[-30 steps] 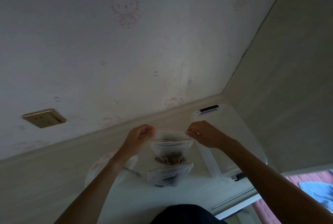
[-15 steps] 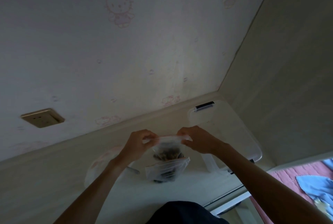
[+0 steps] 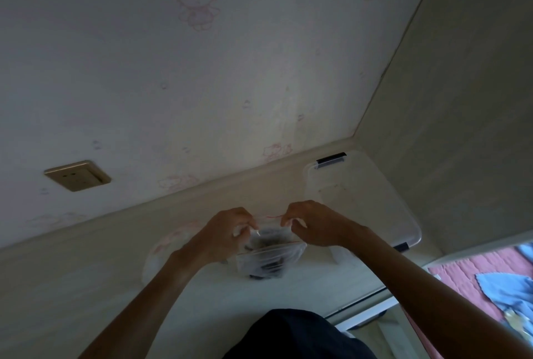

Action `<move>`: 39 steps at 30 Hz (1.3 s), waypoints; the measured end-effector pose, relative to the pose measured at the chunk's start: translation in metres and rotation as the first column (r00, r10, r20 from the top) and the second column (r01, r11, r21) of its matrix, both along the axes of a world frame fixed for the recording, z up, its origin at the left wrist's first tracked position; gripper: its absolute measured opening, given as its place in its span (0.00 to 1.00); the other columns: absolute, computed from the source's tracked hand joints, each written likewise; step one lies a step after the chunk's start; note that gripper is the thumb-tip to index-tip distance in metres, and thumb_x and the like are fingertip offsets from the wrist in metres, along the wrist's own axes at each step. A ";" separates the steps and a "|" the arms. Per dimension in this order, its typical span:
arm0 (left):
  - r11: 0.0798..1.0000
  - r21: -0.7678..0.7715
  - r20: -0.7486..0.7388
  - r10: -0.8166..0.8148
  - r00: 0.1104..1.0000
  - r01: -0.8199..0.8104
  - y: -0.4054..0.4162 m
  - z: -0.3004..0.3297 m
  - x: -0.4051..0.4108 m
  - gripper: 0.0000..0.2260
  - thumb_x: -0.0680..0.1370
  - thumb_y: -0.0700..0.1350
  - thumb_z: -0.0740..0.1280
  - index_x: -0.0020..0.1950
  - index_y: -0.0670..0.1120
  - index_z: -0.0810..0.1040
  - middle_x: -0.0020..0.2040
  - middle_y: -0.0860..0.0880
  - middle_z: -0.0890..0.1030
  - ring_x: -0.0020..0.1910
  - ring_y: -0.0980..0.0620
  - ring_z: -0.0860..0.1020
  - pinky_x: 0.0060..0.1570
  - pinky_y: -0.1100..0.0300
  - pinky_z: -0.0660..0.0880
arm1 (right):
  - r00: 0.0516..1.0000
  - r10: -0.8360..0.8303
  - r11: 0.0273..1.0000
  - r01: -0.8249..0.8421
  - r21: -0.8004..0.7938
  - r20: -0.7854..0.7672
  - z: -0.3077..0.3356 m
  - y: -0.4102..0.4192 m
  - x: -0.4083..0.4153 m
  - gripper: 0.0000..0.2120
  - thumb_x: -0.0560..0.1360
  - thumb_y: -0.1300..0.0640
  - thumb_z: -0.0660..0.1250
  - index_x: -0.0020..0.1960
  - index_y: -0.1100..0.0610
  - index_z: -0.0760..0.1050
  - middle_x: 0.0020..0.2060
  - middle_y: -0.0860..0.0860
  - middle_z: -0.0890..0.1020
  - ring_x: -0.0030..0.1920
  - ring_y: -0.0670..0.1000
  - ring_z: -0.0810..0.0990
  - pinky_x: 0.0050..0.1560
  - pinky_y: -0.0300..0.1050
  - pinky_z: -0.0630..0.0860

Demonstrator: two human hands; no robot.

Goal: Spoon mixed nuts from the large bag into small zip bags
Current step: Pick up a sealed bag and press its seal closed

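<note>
Both hands hold one small zip bag (image 3: 268, 239) up by its top edge, above the pale desk (image 3: 86, 286). The left hand (image 3: 222, 236) pinches the left end of the bag's mouth with curled fingers, and the right hand (image 3: 314, 223) pinches the right end, where a thin red strip (image 3: 272, 216) runs between the two hands. Dark nuts (image 3: 264, 243) sit in the bottom of this bag. Just below it, a second clear bag (image 3: 271, 260) with dark contents rests on the desk. Left of that second bag lies a crumpled pale plastic bag (image 3: 157, 254), partly hidden by the left forearm. Right of the held bag, a clear storage box (image 3: 375, 205) with a dark clip stands in the corner of the desk
</note>
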State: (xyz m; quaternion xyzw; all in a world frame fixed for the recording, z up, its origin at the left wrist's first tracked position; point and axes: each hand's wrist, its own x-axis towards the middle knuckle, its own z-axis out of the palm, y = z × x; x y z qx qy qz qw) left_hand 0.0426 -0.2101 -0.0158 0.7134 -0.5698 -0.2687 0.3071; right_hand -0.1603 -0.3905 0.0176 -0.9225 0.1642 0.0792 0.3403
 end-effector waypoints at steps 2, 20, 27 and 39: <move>0.995 0.086 0.034 -0.047 0.998 0.044 0.007 0.009 -0.006 0.17 0.75 0.66 0.71 0.54 0.56 0.84 0.52 0.60 0.81 0.50 0.61 0.80 0.52 0.53 0.79 | 0.997 0.053 0.999 -0.053 -0.005 -0.056 0.002 0.001 -0.005 0.15 0.79 0.42 0.65 0.58 0.51 0.81 0.56 0.47 0.81 0.49 0.43 0.78 0.57 0.49 0.78; 0.988 0.036 -0.132 0.156 0.979 -0.152 0.024 -0.009 -0.028 0.13 0.74 0.58 0.76 0.47 0.49 0.87 0.44 0.56 0.86 0.44 0.58 0.84 0.50 0.52 0.81 | 0.988 -0.113 0.990 0.121 -0.075 0.103 -0.008 0.024 -0.021 0.10 0.81 0.49 0.69 0.52 0.54 0.86 0.48 0.47 0.85 0.45 0.45 0.81 0.53 0.46 0.79; 0.956 -0.044 -0.328 0.261 0.908 -0.290 0.001 0.036 -0.022 0.08 0.72 0.47 0.78 0.49 0.46 0.89 0.45 0.53 0.88 0.44 0.55 0.86 0.47 0.59 0.80 | 0.857 -0.457 0.860 0.357 0.365 0.238 0.011 0.016 -0.031 0.07 0.80 0.59 0.70 0.48 0.60 0.86 0.44 0.52 0.88 0.45 0.52 0.86 0.52 0.49 0.83; 0.920 -0.214 -0.657 0.115 0.746 -0.330 -0.096 0.168 -0.075 0.08 0.65 0.43 0.80 0.43 0.52 0.89 0.39 0.50 0.87 0.35 0.54 0.82 0.38 0.66 0.79 | 0.472 -0.757 0.614 0.278 0.739 0.452 0.125 -0.056 -0.079 0.07 0.78 0.67 0.70 0.47 0.59 0.85 0.43 0.56 0.87 0.43 0.52 0.84 0.47 0.43 0.80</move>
